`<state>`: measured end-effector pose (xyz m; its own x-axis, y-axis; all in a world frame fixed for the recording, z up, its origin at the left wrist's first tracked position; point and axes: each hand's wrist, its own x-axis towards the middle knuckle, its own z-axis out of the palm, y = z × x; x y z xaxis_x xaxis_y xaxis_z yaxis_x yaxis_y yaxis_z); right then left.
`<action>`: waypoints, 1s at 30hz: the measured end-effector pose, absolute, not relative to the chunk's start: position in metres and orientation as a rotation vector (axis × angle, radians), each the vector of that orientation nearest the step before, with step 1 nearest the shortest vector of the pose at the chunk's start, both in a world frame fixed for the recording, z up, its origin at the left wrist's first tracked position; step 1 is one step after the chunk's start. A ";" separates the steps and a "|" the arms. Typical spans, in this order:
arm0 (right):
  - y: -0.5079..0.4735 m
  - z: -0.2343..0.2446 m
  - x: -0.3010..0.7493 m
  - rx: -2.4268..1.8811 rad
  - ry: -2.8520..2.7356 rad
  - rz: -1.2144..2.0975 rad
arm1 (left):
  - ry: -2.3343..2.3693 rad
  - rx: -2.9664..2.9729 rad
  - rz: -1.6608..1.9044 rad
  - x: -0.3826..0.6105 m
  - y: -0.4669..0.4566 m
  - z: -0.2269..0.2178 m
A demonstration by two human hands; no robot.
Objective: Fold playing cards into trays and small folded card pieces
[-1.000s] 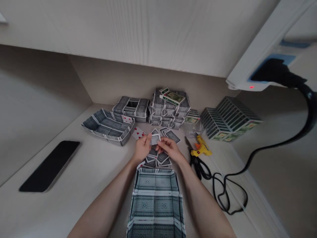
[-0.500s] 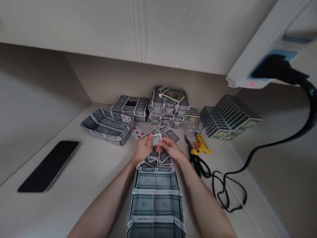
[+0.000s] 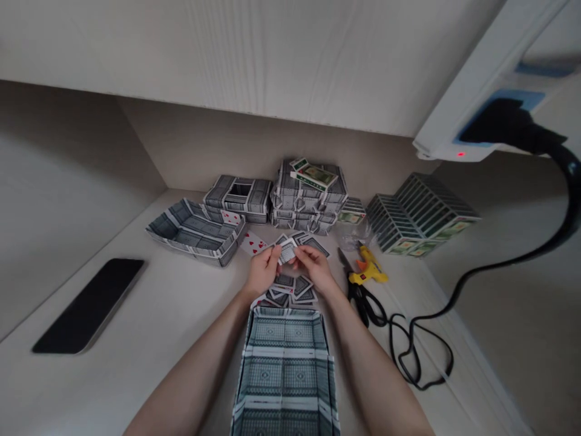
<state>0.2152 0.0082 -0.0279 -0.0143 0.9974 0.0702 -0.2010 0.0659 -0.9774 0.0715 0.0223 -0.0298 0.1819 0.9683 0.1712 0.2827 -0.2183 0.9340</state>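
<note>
A playing card (image 3: 287, 251), patterned back showing, is held between my two hands at mid-table. My left hand (image 3: 263, 270) pinches its left side with thumb and fingers. On the opposite side, my right hand (image 3: 315, 266) grips it the same way. Loose playing cards (image 3: 303, 289) lie scattered below and behind the hands, several overlapping. Close to my body, between the forearms, is a long tray made of playing cards (image 3: 284, 369). A face-up heart card (image 3: 254, 243) lies just left of my left hand.
Behind stand an open card-made tray (image 3: 195, 233), a box with a square opening (image 3: 238, 197) and stacked card boxes (image 3: 308, 197). To the right are scissors (image 3: 363, 300), a yellow glue gun (image 3: 368, 267), its black cord and stacked card packs (image 3: 422, 215). A phone (image 3: 88, 306) lies left.
The held card has tilted, its right side now higher. My right hand has shifted slightly upward along it, uncovering more of the loose cards below.
</note>
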 end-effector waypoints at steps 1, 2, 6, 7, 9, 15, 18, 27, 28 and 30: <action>0.010 -0.030 0.216 -1.008 -1.056 1.243 | 1.188 1.684 1.046 0.072 0.023 -0.031; 0.011 -0.031 0.216 -1.016 -1.009 1.226 | 1.174 1.716 1.019 0.072 0.023 -0.032; 0.013 -0.032 0.216 -1.029 -0.918 1.203 | 1.141 1.808 0.924 0.072 0.024 -0.035; 0.012 -0.032 0.216 -1.030 -0.923 1.212 | 1.139 1.817 0.911 0.072 0.024 -0.034; 0.011 -0.030 0.216 -1.037 -0.957 1.233 | 1.138 1.825 0.890 0.072 0.024 -0.034; 0.011 -0.030 0.219 -1.076 -0.975 1.302 | 1.103 1.873 0.845 0.073 0.023 -0.032; 0.012 -0.030 0.220 -1.051 -0.936 1.386 | 1.080 1.894 0.835 0.073 0.023 -0.032; 0.011 -0.026 0.223 -1.016 -0.928 1.458 | 1.091 1.971 0.777 0.073 0.022 -0.032; 0.011 -0.026 0.223 -1.026 -0.934 1.453 | 1.085 1.985 0.768 0.073 0.022 -0.032; 0.011 -0.026 0.223 -1.045 -0.943 1.425 | 1.077 2.005 0.755 0.073 0.022 -0.032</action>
<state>0.2232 0.0115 -0.0261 -0.0331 0.9945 -0.0990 -0.2977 -0.1044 -0.9489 0.0727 0.0218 -0.0320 0.4780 0.8649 0.1528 0.4390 -0.3860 0.8114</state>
